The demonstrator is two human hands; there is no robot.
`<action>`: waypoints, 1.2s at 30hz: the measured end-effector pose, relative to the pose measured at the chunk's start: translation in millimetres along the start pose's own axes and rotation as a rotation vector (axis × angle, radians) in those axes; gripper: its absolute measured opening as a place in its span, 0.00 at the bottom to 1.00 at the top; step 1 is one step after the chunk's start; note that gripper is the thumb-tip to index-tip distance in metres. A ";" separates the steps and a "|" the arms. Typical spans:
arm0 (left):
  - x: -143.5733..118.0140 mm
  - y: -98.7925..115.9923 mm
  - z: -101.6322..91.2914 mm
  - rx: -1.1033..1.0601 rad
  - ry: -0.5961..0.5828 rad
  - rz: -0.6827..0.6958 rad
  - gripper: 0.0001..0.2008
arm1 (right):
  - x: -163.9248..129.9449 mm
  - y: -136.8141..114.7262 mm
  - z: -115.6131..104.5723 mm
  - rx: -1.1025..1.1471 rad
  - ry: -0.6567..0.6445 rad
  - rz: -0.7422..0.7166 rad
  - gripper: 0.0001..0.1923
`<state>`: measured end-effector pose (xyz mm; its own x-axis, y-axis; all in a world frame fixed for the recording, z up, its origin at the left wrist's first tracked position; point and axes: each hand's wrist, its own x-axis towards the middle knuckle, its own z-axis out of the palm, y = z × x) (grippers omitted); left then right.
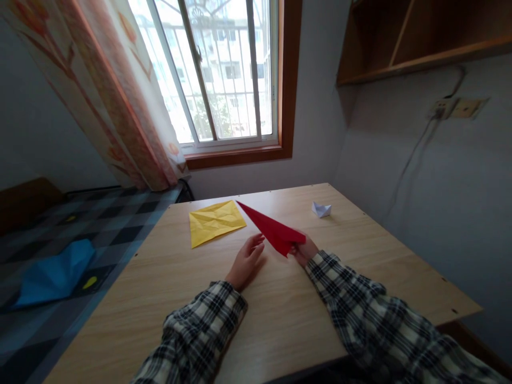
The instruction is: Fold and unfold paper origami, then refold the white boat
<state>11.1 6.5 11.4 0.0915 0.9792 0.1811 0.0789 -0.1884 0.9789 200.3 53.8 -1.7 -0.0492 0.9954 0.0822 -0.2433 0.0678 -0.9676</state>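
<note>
A red paper airplane [272, 226] is tilted over the middle of the table, its pointed nose toward the back left. My right hand [304, 249] grips it near the tail, with the fingers partly hidden behind the folded paper. Just left of the plane, my left hand [247, 260] is close to the tabletop with fingers loosely bent and apart, holding nothing. Beyond that hand lies a creased yellow sheet of paper [216, 221], near the table's back left corner.
A small white paper boat [321, 209] stands at the back right of the wooden table [168, 309]. Folded blue paper [58, 272] rests on the checkered bed [116, 224] at the left. A shelf [424, 56] hangs on the right wall, near a socket [442, 108] with a cable.
</note>
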 end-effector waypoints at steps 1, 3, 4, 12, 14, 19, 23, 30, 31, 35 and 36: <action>0.5 0.2 0.3 -0.072 -0.039 -0.005 0.21 | -4.9 2.6 6.2 0.014 -0.029 0.032 0.13; 1.2 -1.1 0.8 -0.202 -0.083 -0.021 0.22 | -11.9 5.1 13.6 0.104 -0.121 0.147 0.12; 1.5 -2.2 1.1 -0.253 -0.083 -0.031 0.22 | -13.9 5.1 15.1 0.140 -0.153 0.202 0.12; 2.0 -4.9 3.6 -0.405 0.016 -0.132 0.20 | -14.6 0.8 11.2 0.114 -0.244 0.338 0.18; 2.3 -3.0 3.8 -0.427 0.023 -0.143 0.21 | -14.0 1.8 11.0 0.093 -0.196 0.355 0.19; 3.2 2.9 5.6 -0.369 -0.003 -0.098 0.21 | -13.1 1.3 9.1 0.116 -0.149 0.184 0.20; 0.4 8.2 7.4 -0.328 -0.037 -0.126 0.21 | -13.2 -0.6 7.7 0.203 -0.239 0.175 0.23; -1.2 11.1 5.0 -0.216 -0.099 -0.140 0.23 | -12.6 3.6 5.7 0.180 -0.337 0.131 0.28; -0.5 10.3 4.5 -0.205 -0.107 -0.139 0.23 | -13.1 4.5 4.8 0.157 -0.344 0.114 0.32; 2.1 6.9 2.8 -0.143 -0.102 -0.112 0.24 | -17.0 6.6 1.5 0.016 -0.414 0.019 0.55; 2.4 6.4 2.5 -0.128 -0.090 -0.104 0.23 | -18.0 7.1 1.0 -0.024 -0.439 -0.017 0.58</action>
<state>14.3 7.5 17.9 0.1786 0.9811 0.0748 -0.0336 -0.0699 0.9970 198.5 36.3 -9.8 -0.4533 0.8715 0.1872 -0.2258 0.0909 -0.9699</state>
